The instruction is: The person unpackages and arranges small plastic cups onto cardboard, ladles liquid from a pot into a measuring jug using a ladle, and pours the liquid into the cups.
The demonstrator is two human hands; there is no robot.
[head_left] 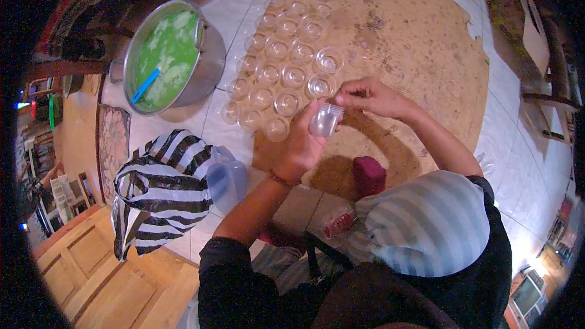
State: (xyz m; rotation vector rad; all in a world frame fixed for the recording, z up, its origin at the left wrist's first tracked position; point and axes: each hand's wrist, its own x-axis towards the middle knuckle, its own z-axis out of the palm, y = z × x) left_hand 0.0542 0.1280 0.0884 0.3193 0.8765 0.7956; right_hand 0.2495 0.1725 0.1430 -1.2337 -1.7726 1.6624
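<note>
My left hand (pixel 306 140) is wrapped round a short stack of clear plastic cups (pixel 325 120), held with its rims toward the upper right. Just beside those rims is my right hand (pixel 370 96), its thumb and fingers pressed together; whatever they may pinch is too small to make out. Beyond both hands, several clear cups (pixel 295 75) stand in rows on a tan mat (pixel 414 42). A large metal pot (pixel 210 55) of green liquid (pixel 172 42) is at the upper left, with a blue-handled utensil (pixel 146 85) in it.
A black-and-white striped plastic bag (pixel 167 189) and a translucent bluish pitcher (pixel 225 180) stand left of my left arm. A dark red object (pixel 369 175) lies near my knee (pixel 429 222). At the lower left is a wooden panelled door (pixel 109 268); wooden furniture (pixel 518 18) stands at the upper right.
</note>
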